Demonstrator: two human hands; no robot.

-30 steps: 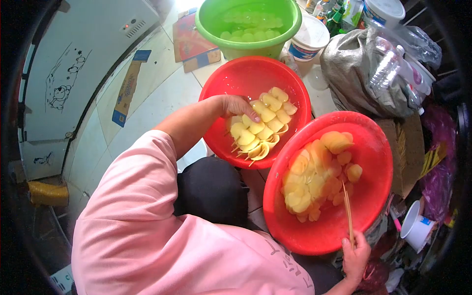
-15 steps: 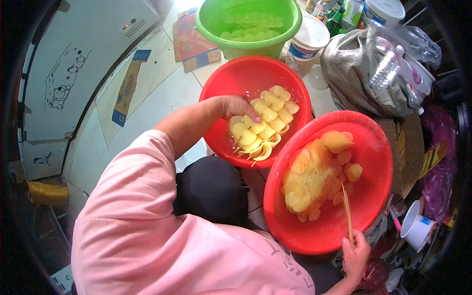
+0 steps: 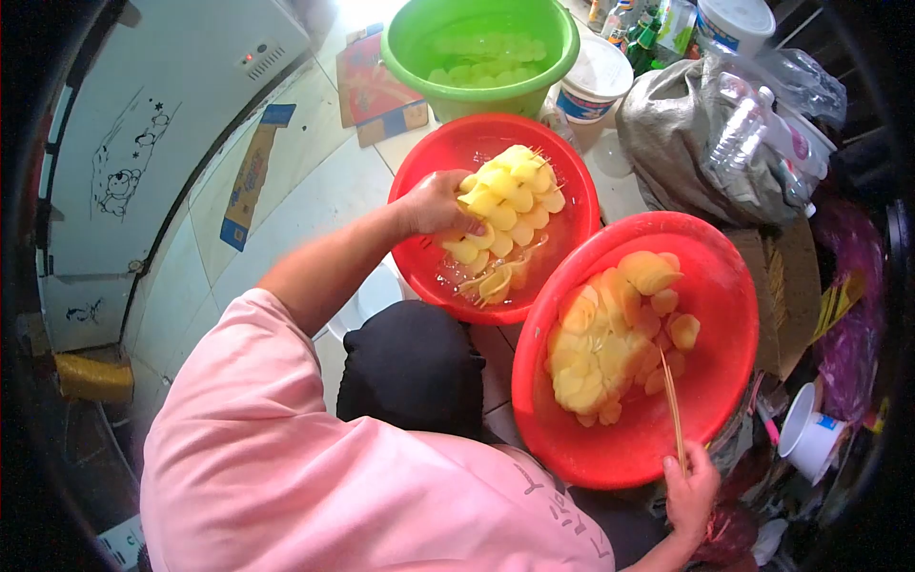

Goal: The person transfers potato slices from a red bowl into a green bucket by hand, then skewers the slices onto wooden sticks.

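My left hand (image 3: pixel 445 204) grips a bunch of skewered yellow slices (image 3: pixel 510 195), lifted over the far red basin (image 3: pixel 419 257). A few more slices (image 3: pixel 498 281) lie in the water below it. Thin sticks (image 3: pixel 673 405) are held in my right hand (image 3: pixel 690 486), at the near edge of the tilted red basin (image 3: pixel 710 276). Their tips reach in beside a heap of loose yellow slices (image 3: pixel 596 353).
A green tub (image 3: pixel 477 91) with slices under water stands at the back. Near it are a lidded white bucket (image 3: pixel 596 71) and a grey sack (image 3: pixel 667 133) with plastic bottles. Cardboard (image 3: pixel 251 176) lies on the tiled floor, and a white cup (image 3: pixel 810 439) is at the right.
My left hand has raised the bunch of slices from the basin and tilted it, leaving a few slices behind. My right hand with the sticks has hardly moved.
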